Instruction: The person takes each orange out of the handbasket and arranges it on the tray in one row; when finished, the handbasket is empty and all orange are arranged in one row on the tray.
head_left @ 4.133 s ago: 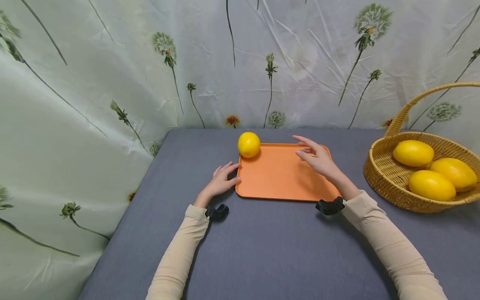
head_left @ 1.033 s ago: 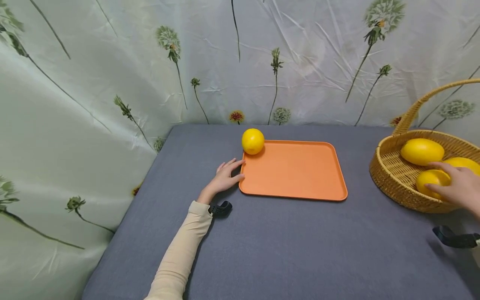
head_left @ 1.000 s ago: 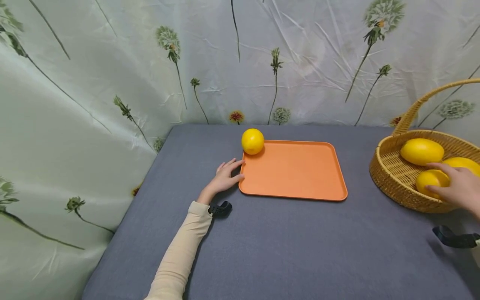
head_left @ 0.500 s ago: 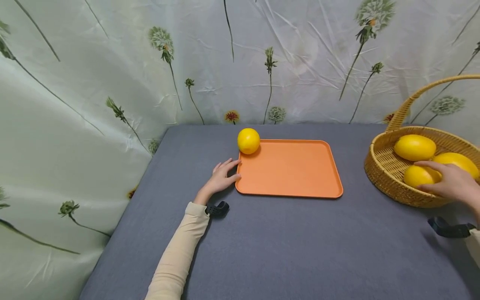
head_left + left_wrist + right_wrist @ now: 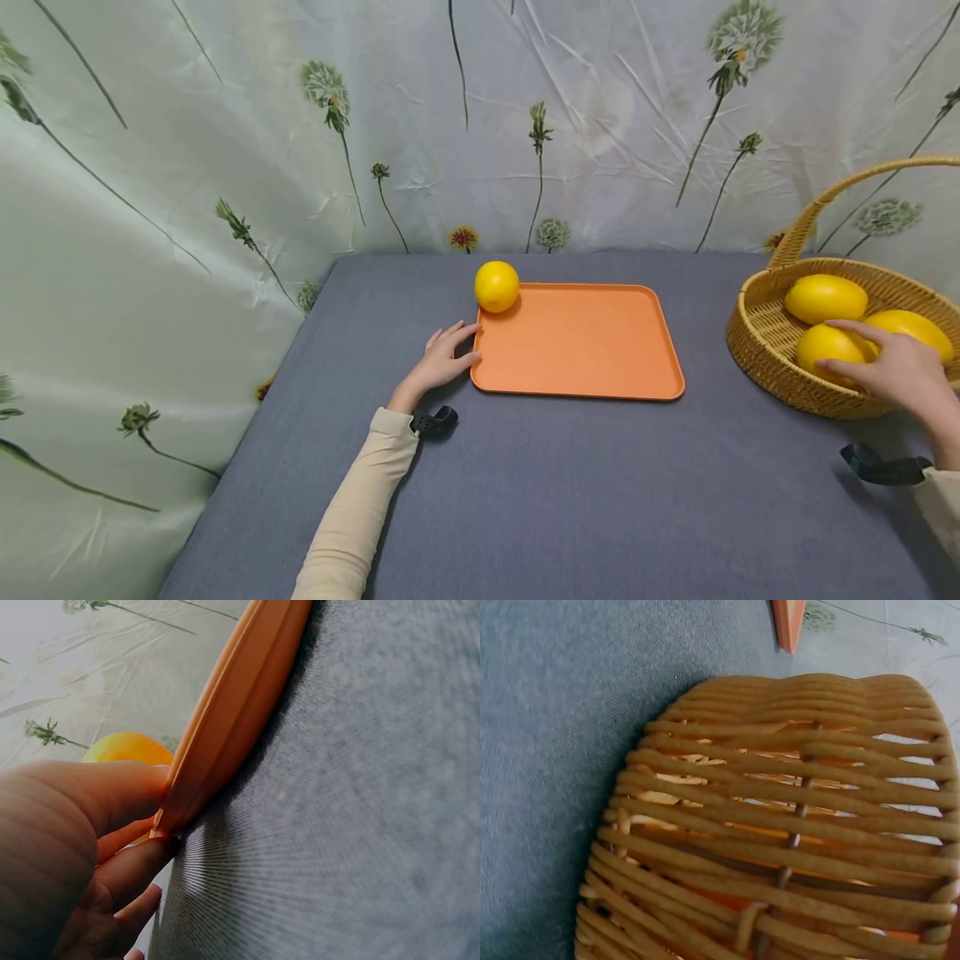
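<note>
My left hand (image 5: 441, 360) touches the left rim of the orange tray (image 5: 592, 346) with nearly straight thumb and fingers. In the left wrist view, thumb and fingertips meet the tray's edge (image 5: 225, 727). A yellow lemon (image 5: 497, 286) sits at the tray's far left corner. Over the wicker basket (image 5: 765, 375) at the right, my right hand (image 5: 900, 367) grips a lemon (image 5: 823, 350), thumb on the near side and fingers over the far side. Two other lemons, one behind (image 5: 827, 298) and one to the right (image 5: 917, 329), lie in the basket. The basket's woven side (image 5: 780, 825) fills the right wrist view.
A grey-blue cloth (image 5: 570, 500) covers the table. The basket's tall arched handle (image 5: 802, 225) rises at its far side. A pale flowered curtain (image 5: 600, 125) hangs behind and on the left.
The right hand has gone from above the tray to the basket and grips the near lemon. Over the last second that lemon has shifted slightly left with the hand. The left hand stays at the tray.
</note>
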`<state>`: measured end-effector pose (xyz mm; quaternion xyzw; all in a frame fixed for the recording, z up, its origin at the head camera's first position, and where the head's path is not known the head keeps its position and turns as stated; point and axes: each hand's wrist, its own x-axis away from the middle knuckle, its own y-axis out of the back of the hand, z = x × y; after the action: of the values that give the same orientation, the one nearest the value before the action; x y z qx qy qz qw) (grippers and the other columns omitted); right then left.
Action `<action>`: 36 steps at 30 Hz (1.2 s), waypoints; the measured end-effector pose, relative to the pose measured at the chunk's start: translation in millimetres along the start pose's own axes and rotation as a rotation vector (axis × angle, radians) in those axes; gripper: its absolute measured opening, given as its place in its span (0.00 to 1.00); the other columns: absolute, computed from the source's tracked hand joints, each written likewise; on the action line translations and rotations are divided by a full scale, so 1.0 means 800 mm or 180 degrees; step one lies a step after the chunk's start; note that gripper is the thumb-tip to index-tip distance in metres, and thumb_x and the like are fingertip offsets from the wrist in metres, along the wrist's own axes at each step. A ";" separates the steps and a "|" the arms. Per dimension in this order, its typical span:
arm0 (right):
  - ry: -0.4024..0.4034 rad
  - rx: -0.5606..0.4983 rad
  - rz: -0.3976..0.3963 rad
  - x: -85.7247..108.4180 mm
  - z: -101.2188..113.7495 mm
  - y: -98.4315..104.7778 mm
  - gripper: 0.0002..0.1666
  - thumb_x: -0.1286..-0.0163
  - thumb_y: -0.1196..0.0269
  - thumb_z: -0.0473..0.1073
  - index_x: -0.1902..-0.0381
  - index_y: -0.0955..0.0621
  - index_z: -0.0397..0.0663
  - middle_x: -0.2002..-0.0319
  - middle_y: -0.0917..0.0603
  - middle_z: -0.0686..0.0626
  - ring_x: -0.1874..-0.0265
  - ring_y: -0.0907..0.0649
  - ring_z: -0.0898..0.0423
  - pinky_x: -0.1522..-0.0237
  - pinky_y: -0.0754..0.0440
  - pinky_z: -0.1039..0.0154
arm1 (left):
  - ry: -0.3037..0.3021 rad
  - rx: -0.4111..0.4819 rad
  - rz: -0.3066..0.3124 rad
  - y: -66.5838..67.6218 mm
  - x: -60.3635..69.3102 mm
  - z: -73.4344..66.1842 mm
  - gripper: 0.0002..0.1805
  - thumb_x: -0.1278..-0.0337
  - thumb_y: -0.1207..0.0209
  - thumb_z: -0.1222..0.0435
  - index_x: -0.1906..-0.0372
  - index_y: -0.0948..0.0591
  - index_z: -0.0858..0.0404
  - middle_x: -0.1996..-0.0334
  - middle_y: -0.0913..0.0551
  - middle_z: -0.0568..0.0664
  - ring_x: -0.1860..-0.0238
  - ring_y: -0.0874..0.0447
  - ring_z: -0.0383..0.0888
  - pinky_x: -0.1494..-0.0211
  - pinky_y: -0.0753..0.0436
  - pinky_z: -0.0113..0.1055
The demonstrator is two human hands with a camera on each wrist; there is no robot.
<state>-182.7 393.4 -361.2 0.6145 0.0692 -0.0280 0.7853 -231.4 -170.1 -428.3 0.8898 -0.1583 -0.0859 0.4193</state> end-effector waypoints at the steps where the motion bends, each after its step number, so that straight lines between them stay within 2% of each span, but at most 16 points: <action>1: -0.0035 -0.0046 -0.0039 0.001 0.000 -0.001 0.39 0.40 0.37 0.56 0.42 0.30 0.31 0.82 0.26 0.35 0.78 0.28 0.44 0.75 0.39 0.59 | 0.0008 0.0003 0.0007 0.000 0.000 0.000 0.31 0.38 0.47 0.58 0.31 0.36 0.63 0.31 0.35 0.57 0.25 0.50 0.56 0.25 0.60 0.57; 4: -0.0142 -0.0197 -0.0126 0.002 0.000 -0.004 0.39 0.39 0.38 0.54 0.40 0.32 0.31 0.69 0.25 0.25 0.69 0.27 0.36 0.69 0.36 0.52 | 0.0028 0.0013 0.0020 -0.001 0.000 0.001 0.31 0.37 0.47 0.57 0.31 0.36 0.63 0.30 0.36 0.57 0.25 0.50 0.56 0.25 0.60 0.56; 7: -0.0206 -0.0296 -0.0155 0.003 0.001 -0.006 0.39 0.38 0.38 0.54 0.38 0.32 0.32 0.56 0.29 0.19 0.62 0.28 0.30 0.65 0.37 0.48 | 0.0035 0.0002 0.0023 0.000 0.000 0.002 0.31 0.37 0.47 0.57 0.31 0.36 0.62 0.30 0.36 0.57 0.25 0.50 0.55 0.25 0.60 0.56; 11: -0.0230 -0.0376 -0.0162 0.002 0.005 -0.007 0.39 0.38 0.39 0.54 0.37 0.33 0.33 0.56 0.29 0.20 0.62 0.28 0.32 0.67 0.39 0.53 | 0.0035 -0.0010 0.0005 0.002 0.000 0.003 0.31 0.37 0.47 0.57 0.31 0.36 0.62 0.30 0.36 0.57 0.25 0.50 0.55 0.25 0.60 0.56; 15: -0.0372 -0.0565 -0.0126 0.002 0.012 -0.007 0.41 0.36 0.41 0.54 0.33 0.38 0.35 0.51 0.32 0.19 0.56 0.31 0.28 0.60 0.37 0.43 | -0.0003 -0.0016 0.0000 0.002 0.000 0.002 0.31 0.37 0.47 0.57 0.31 0.36 0.62 0.31 0.35 0.57 0.25 0.49 0.55 0.25 0.59 0.56; 18: -0.0542 -0.0750 -0.0110 0.003 0.018 -0.007 0.43 0.35 0.44 0.55 0.30 0.42 0.37 0.46 0.37 0.17 0.51 0.36 0.26 0.56 0.40 0.37 | -0.0036 -0.0014 -0.0011 -0.001 0.000 0.002 0.31 0.37 0.47 0.57 0.31 0.36 0.62 0.31 0.35 0.57 0.25 0.49 0.55 0.25 0.59 0.56; 22: -0.0701 -0.0932 -0.0201 0.002 0.023 -0.009 0.43 0.35 0.45 0.55 0.30 0.44 0.38 0.39 0.41 0.18 0.43 0.39 0.24 0.50 0.42 0.34 | -0.0026 0.0002 -0.0021 -0.003 0.001 0.003 0.31 0.37 0.47 0.57 0.31 0.36 0.62 0.31 0.35 0.56 0.25 0.49 0.55 0.25 0.59 0.56; 23: -0.0744 -0.0920 -0.0272 0.000 0.019 -0.013 0.43 0.35 0.45 0.56 0.29 0.43 0.44 0.37 0.41 0.20 0.43 0.39 0.26 0.50 0.40 0.37 | -0.0017 0.0005 -0.0015 -0.003 0.000 0.002 0.31 0.37 0.47 0.57 0.31 0.36 0.62 0.31 0.35 0.56 0.25 0.49 0.55 0.25 0.59 0.56; 25: -0.0787 -0.1037 -0.0376 -0.003 0.012 -0.018 0.42 0.36 0.43 0.56 0.28 0.42 0.48 0.34 0.41 0.23 0.41 0.39 0.27 0.53 0.37 0.43 | -0.0019 -0.0006 -0.0008 -0.003 0.000 0.002 0.31 0.37 0.47 0.57 0.31 0.36 0.62 0.31 0.35 0.56 0.25 0.49 0.55 0.25 0.59 0.56; 27: -0.0876 -0.1093 -0.0496 -0.010 -0.003 -0.029 0.41 0.38 0.41 0.57 0.28 0.41 0.63 0.32 0.40 0.29 0.41 0.38 0.31 0.59 0.32 0.56 | -0.0022 -0.0008 -0.0003 -0.002 0.000 0.001 0.31 0.37 0.47 0.57 0.31 0.36 0.62 0.30 0.35 0.57 0.25 0.49 0.55 0.25 0.59 0.56; 29: -0.0916 -0.1187 -0.0613 -0.017 -0.020 -0.042 0.41 0.39 0.39 0.58 0.30 0.41 0.76 0.32 0.38 0.33 0.45 0.37 0.35 0.69 0.36 0.67 | -0.0026 -0.0007 -0.0012 -0.001 0.000 0.001 0.31 0.37 0.47 0.58 0.31 0.36 0.63 0.31 0.35 0.57 0.25 0.49 0.56 0.25 0.59 0.56; 30: -0.0911 -0.1269 -0.0635 -0.021 -0.027 -0.046 0.41 0.40 0.38 0.58 0.31 0.40 0.76 0.31 0.39 0.33 0.45 0.36 0.36 0.72 0.35 0.70 | -0.0030 -0.0015 -0.0018 -0.001 0.001 0.001 0.31 0.38 0.47 0.58 0.31 0.36 0.63 0.31 0.35 0.57 0.25 0.49 0.56 0.25 0.58 0.57; 31: -0.0919 -0.1293 -0.0680 -0.025 -0.035 -0.052 0.41 0.41 0.37 0.58 0.32 0.41 0.81 0.31 0.39 0.35 0.46 0.35 0.39 0.75 0.36 0.73 | -0.0018 -0.0017 -0.0013 -0.001 0.001 0.001 0.31 0.37 0.47 0.58 0.31 0.36 0.62 0.31 0.35 0.57 0.25 0.49 0.56 0.25 0.59 0.56; 32: -0.0921 -0.1298 -0.0718 -0.029 -0.043 -0.057 0.40 0.41 0.37 0.59 0.33 0.41 0.85 0.31 0.38 0.37 0.49 0.33 0.46 0.78 0.36 0.75 | -0.0015 -0.0020 -0.0013 -0.001 0.001 0.001 0.31 0.37 0.47 0.58 0.31 0.36 0.62 0.31 0.35 0.57 0.25 0.49 0.56 0.25 0.58 0.57; 34: -0.0874 -0.1364 -0.0762 -0.035 -0.054 -0.063 0.41 0.42 0.35 0.58 0.34 0.40 0.85 0.31 0.39 0.38 0.58 0.29 0.58 0.80 0.34 0.77 | -0.0003 -0.0023 -0.0012 -0.001 0.001 0.001 0.31 0.38 0.47 0.58 0.31 0.36 0.62 0.31 0.35 0.57 0.25 0.49 0.55 0.25 0.58 0.56; 36: -0.0855 -0.1402 -0.0838 -0.041 -0.060 -0.067 0.41 0.43 0.34 0.58 0.35 0.39 0.85 0.31 0.38 0.42 0.66 0.31 0.71 0.80 0.34 0.77 | 0.0015 -0.0019 -0.0001 -0.002 0.001 0.000 0.31 0.37 0.47 0.58 0.31 0.36 0.61 0.30 0.35 0.56 0.25 0.49 0.55 0.25 0.59 0.56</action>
<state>-225.3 425.7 -419.1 0.4057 0.0481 -0.1951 0.8916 -230.3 -169.8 -429.7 0.8888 -0.1569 -0.0843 0.4223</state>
